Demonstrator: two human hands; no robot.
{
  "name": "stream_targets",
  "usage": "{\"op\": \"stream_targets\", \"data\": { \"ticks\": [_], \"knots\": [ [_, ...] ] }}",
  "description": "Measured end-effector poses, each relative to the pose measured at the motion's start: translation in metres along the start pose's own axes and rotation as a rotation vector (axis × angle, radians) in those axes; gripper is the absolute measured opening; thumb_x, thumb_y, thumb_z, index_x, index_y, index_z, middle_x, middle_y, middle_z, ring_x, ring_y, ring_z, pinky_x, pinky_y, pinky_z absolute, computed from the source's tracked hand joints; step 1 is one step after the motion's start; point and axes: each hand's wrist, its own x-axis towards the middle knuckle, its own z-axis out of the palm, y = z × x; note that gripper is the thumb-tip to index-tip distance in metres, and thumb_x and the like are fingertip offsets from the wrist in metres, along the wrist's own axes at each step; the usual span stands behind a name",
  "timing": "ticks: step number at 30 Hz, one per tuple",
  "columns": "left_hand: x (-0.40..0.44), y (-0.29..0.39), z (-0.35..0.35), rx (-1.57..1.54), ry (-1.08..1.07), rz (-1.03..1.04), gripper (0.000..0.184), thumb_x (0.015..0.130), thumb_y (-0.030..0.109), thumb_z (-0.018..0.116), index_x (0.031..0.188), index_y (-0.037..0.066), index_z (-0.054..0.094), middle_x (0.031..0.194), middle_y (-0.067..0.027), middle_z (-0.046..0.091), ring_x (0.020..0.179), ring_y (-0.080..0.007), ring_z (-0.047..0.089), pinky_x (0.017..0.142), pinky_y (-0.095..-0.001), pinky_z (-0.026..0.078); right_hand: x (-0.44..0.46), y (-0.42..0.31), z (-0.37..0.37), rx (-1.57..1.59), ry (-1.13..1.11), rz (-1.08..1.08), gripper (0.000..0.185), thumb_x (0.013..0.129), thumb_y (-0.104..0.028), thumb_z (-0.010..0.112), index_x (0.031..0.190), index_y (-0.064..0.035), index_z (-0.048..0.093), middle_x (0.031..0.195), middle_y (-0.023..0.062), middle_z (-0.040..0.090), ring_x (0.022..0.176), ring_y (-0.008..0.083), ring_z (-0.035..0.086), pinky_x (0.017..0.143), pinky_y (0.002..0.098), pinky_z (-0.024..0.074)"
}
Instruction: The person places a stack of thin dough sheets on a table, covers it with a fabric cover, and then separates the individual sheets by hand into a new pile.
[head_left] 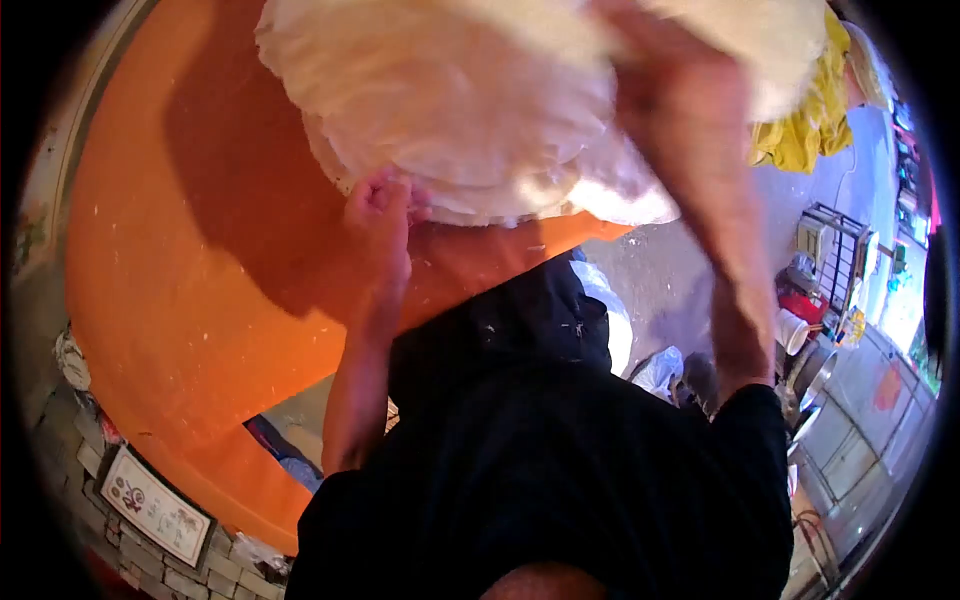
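A stack of thin, round, off-white sheets (450,110), which look like flatbreads, lies at the top of the head view on an orange tabletop (200,340). At the near left rim of the stack is my left hand (388,196), its fingers curled in a pinch on the edge of a flatbread. My right hand (680,70) reaches across the right side of the pile and is smeared by motion. Its fingertips are lost in the blur near the top edge, beside a blurred pale sheet, so its grip is unclear.
Yellow cloth (810,110) hangs at the upper right, past the pale pile. Down on the right stand a metal rack (840,245), a white bucket (790,330) and metal pans (815,375). A framed sign (157,505) leans near brickwork at the lower left.
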Motion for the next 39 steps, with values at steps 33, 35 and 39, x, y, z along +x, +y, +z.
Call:
{"op": "stream_targets", "data": {
  "ticks": [33,35,39],
  "knots": [
    [0.003,0.026,0.042,-0.222,-0.43,-0.045,0.023,0.093,0.021,0.061,0.107,0.003,0.064,0.098,-0.0051,0.066,0.096,-0.0166,0.062,0.085,-0.0355,0.051,0.061,0.025,-0.036,0.221,-0.291,0.103,0.021,0.088,-0.014,0.065,0.105,-0.0031,0.066,0.096,0.0144,0.07,0.08,0.0247,0.066,0.071,0.0377,0.052],
    [0.001,0.002,0.043,-0.108,-0.434,-0.104,0.025,0.095,0.02,0.058,0.113,0.003,0.06,0.1,-0.0076,0.066,0.093,-0.0185,0.066,0.079,-0.0298,0.054,0.066,0.027,-0.088,0.027,-0.085,0.068,0.022,0.088,-0.011,0.066,0.107,-0.0011,0.062,0.099,0.0144,0.069,0.081,0.0217,0.066,0.07,0.0361,0.0524],
    [-0.016,-0.001,0.081,-0.132,-0.474,-0.167,0.031,0.089,0.015,0.064,0.112,-0.003,0.056,0.094,-0.0088,0.064,0.086,-0.0171,0.065,0.073,-0.0303,0.055,0.046,0.002,-0.122,-0.298,-0.093,0.027,0.023,0.087,-0.01,0.064,0.108,-0.0008,0.059,0.095,0.0144,0.067,0.079,0.0236,0.065,0.069,0.0364,0.0518]
  ]
}}
